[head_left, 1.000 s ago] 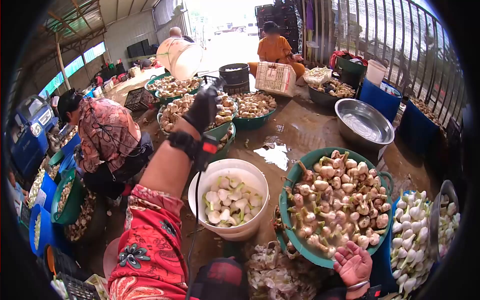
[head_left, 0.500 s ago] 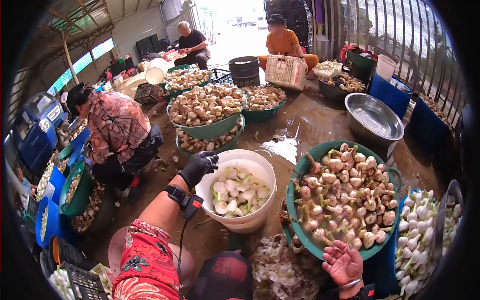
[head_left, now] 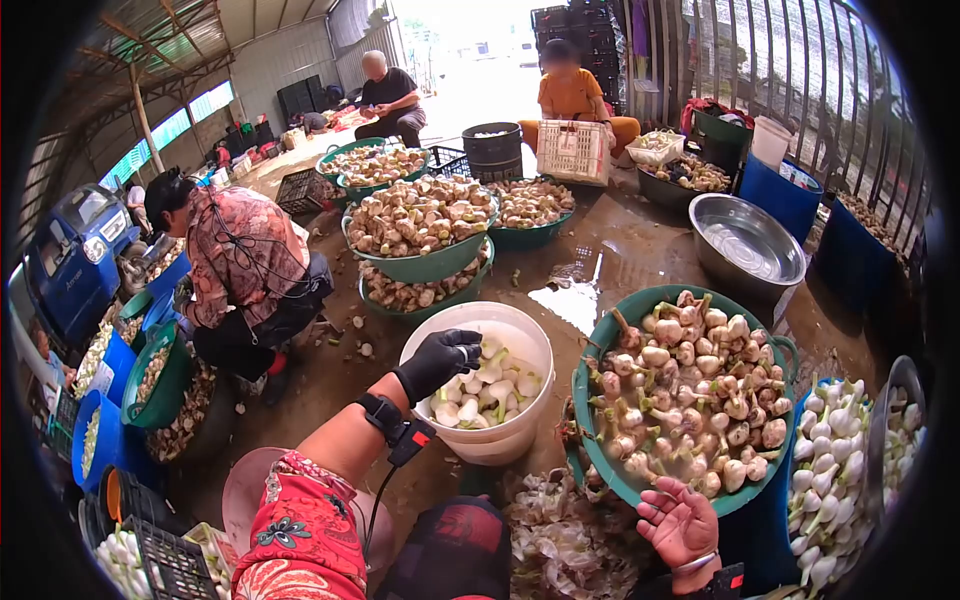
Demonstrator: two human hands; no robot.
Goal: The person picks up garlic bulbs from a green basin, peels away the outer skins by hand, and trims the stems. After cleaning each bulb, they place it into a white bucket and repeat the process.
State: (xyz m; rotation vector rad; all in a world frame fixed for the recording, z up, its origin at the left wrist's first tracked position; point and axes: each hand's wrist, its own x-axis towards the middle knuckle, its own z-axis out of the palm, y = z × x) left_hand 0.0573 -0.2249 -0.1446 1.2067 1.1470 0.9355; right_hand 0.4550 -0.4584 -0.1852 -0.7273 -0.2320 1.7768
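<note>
1 left hand point(head_left: 440, 362) curled on bucket point(head_left: 498, 447)

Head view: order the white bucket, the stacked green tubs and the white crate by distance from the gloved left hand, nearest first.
1. White bucket, right under the left hand.
2. Stacked green tubs, just behind the bucket.
3. White crate, far back, beyond the tubs.

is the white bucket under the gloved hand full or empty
Partly full: the white bucket holds a layer of peeled white bulbs at the bottom, with bare inner wall showing above them.
</note>
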